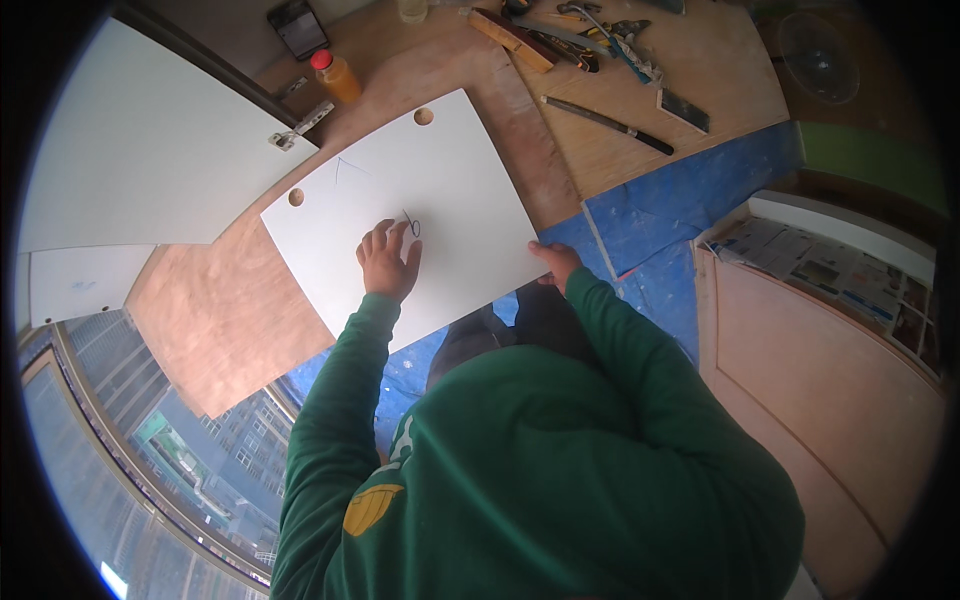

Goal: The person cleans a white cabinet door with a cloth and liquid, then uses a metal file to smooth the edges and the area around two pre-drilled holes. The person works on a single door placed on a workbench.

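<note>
White panel (440, 190), left hand (388, 262) marking, right hand (556, 262) gripping edge

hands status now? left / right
Left hand: lies on the white panel, fingers curled; a thin pencil-like thing shows at the fingertips, grip cannot be told.
Right hand: closed on the panel's near edge.

A small orange bottle (338, 76) with a red cap stands at about eleven o'clock on the plywood bench (225, 310), with a dark phone (298, 27) just above it. A second white door (140, 150) (hinge still fitted) lies at ten o'clock. Hand tools (590, 40) crowd twelve o'clock, a black-handled knife (608, 124) just below them. Blue sheeting (690, 190) spreads at two o'clock.
</note>
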A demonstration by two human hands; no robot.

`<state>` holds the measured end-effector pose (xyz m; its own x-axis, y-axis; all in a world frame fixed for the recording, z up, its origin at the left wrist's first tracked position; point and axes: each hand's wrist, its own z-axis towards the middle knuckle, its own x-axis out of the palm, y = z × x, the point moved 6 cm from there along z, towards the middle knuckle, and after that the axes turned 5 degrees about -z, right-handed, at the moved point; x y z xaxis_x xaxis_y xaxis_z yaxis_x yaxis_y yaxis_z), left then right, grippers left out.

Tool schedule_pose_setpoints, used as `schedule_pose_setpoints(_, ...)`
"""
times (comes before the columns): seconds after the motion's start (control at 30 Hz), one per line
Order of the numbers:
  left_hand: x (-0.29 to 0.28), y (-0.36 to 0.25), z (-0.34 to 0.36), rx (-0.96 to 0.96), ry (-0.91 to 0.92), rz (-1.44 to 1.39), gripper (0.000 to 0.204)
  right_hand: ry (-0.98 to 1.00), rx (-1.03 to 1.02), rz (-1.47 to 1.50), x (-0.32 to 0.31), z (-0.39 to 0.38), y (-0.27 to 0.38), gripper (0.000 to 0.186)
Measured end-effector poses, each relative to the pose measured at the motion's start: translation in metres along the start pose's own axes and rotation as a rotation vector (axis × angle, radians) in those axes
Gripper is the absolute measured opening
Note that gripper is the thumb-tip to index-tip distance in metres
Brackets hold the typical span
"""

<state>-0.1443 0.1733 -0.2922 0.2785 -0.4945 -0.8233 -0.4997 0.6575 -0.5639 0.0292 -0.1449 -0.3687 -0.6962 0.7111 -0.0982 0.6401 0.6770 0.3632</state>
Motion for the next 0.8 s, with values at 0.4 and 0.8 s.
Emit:
schedule_pose_setpoints(0.4,0.034,-0.021,0.108,-0.031,-0.155,0.062,0.056,-0.43,-0.193,-0.223,-0.15,-0.015,0.03,0.04)
schedule_pose_setpoints(0.8,0.053,-0.023,0.151,-0.266,-0.196,0.294,0.076,-0.632,-0.794,-0.485,-0.226,0.098,0.429,0.026)
